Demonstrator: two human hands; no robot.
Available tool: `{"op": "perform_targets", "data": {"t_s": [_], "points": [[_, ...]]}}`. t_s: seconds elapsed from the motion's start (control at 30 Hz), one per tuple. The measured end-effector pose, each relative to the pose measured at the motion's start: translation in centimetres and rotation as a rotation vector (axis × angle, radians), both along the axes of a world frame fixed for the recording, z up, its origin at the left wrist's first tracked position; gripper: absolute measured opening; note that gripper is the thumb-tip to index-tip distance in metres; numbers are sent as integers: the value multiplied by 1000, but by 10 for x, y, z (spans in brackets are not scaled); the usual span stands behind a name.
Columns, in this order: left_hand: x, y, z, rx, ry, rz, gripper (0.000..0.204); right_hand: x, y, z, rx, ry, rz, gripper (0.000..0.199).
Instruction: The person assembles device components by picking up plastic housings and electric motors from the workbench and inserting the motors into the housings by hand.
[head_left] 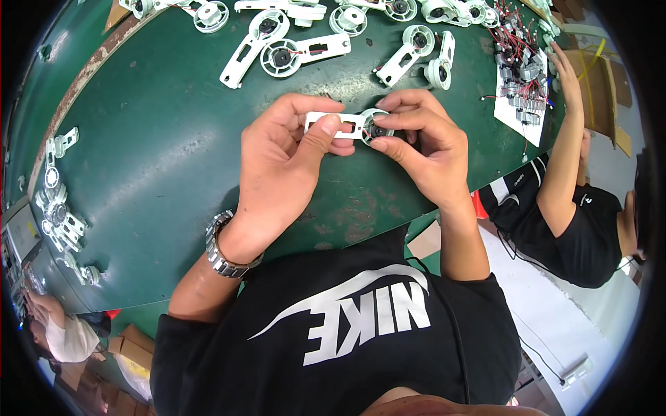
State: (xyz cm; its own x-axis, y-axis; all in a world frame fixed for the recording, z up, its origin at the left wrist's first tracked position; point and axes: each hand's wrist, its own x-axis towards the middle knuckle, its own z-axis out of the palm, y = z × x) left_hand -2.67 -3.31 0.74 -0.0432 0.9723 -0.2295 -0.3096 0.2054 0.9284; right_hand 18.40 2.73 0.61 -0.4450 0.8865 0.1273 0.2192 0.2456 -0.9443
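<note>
White plastic slotted bar (358,126), long axis approx. L–R: L fingers (329,125) pinch its L end, R fingers (388,143) its black-hubbed ring (375,130).

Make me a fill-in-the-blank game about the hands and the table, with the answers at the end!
The left hand and right hand hold a slotted piece coloured ____.
The metal watch is on the ____ wrist.
The tabletop is ____.
The shirt below the hands is mostly ____.

Answers: white; left; green; black.
</note>
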Motion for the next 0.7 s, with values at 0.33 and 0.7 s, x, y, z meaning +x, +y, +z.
{"op": "perform_targets", "data": {"t_s": [0.33, 0.7], "points": [[4, -2, 3, 199, 20, 11, 19, 1, 1, 9, -321, 118, 3, 34], [9, -4, -2, 151, 32, 42, 15, -6, 0, 14, -273, 21, -77, 34]]}}
